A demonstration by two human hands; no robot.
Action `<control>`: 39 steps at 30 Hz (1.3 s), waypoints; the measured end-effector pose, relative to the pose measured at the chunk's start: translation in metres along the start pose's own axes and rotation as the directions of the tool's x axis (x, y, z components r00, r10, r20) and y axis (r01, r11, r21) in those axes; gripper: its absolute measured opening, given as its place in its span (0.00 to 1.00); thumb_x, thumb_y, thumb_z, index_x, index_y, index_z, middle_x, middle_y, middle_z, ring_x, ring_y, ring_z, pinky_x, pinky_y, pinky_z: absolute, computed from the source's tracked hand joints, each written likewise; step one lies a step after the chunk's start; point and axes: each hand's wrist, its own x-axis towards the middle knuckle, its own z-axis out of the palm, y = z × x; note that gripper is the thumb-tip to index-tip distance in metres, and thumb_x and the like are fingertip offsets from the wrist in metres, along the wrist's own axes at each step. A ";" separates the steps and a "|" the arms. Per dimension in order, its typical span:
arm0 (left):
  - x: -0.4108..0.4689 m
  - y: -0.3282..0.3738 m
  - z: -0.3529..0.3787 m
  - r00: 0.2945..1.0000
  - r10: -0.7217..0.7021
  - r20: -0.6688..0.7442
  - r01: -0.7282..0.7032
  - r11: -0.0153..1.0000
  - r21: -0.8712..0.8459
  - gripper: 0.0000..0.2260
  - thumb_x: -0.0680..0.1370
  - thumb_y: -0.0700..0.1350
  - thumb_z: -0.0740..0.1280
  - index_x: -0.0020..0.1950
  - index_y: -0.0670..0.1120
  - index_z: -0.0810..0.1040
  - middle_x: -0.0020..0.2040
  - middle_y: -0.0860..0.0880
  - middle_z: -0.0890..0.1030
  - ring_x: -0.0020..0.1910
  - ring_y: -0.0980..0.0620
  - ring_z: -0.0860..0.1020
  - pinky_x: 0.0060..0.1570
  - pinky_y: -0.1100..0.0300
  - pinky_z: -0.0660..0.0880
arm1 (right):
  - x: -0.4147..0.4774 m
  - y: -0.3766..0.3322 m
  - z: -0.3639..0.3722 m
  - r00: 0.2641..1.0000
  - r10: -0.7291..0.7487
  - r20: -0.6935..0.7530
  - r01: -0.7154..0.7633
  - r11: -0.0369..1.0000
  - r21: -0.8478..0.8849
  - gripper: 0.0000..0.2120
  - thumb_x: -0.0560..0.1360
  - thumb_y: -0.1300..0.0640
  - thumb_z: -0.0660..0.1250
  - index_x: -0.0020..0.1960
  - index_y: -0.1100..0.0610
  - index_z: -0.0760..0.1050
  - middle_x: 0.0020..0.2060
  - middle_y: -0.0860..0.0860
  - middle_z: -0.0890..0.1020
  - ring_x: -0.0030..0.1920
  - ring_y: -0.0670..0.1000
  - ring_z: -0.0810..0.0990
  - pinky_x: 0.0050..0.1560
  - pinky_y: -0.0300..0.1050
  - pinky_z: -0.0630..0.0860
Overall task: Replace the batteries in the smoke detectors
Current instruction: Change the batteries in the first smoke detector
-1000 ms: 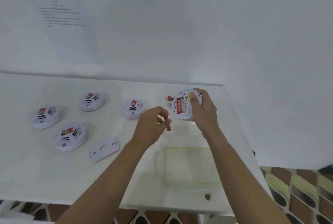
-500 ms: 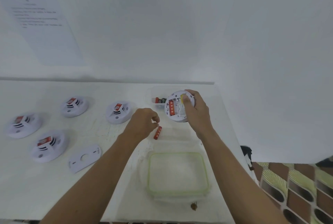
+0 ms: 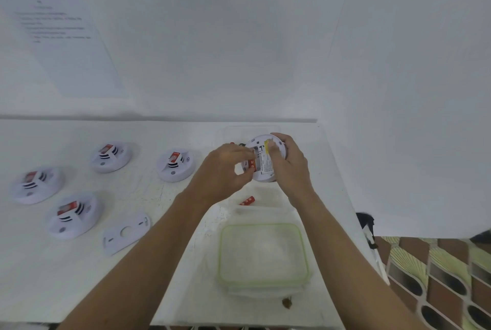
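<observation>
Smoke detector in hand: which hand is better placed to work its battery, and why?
The left hand: its fingers sit at the red battery in the back of the smoke detector, while the right hand grips the rim, steadying it.

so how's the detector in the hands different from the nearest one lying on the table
The held detector is tilted up in the right hand, while the table detector lies flat, untouched. The held detector shows its back, with label and battery bay, where the left hand reaches; the table detector shows its vented front with a red tag. Both are round and white.
</observation>
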 end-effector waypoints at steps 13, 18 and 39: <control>0.003 0.003 0.008 0.989 0.139 0.050 -0.142 0.987 0.072 0.10 0.71 0.44 0.63 0.38 0.43 0.82 0.31 0.51 0.80 0.27 0.52 0.73 0.27 0.56 0.75 | 0.000 0.000 -0.007 0.994 -0.113 0.000 0.111 0.980 -0.165 0.11 0.82 0.51 0.63 0.62 0.50 0.78 0.52 0.44 0.84 0.53 0.44 0.82 0.54 0.42 0.79; 0.001 0.003 0.010 0.983 0.185 -0.013 -0.184 0.981 0.054 0.07 0.71 0.41 0.67 0.42 0.42 0.84 0.33 0.51 0.83 0.28 0.53 0.76 0.29 0.58 0.76 | -0.001 0.005 -0.011 0.994 -0.107 -0.015 0.104 0.982 -0.156 0.11 0.82 0.51 0.63 0.62 0.50 0.78 0.52 0.43 0.84 0.53 0.44 0.82 0.54 0.44 0.80; -0.011 0.002 0.003 0.820 -0.431 0.377 0.507 0.853 -0.125 0.21 0.70 0.38 0.75 0.62 0.48 0.80 0.46 0.53 0.84 0.39 0.63 0.82 0.39 0.76 0.74 | -0.009 0.003 -0.036 0.980 -0.115 -0.165 0.081 0.977 -0.198 0.12 0.82 0.54 0.63 0.65 0.50 0.76 0.54 0.43 0.81 0.55 0.44 0.79 0.55 0.40 0.77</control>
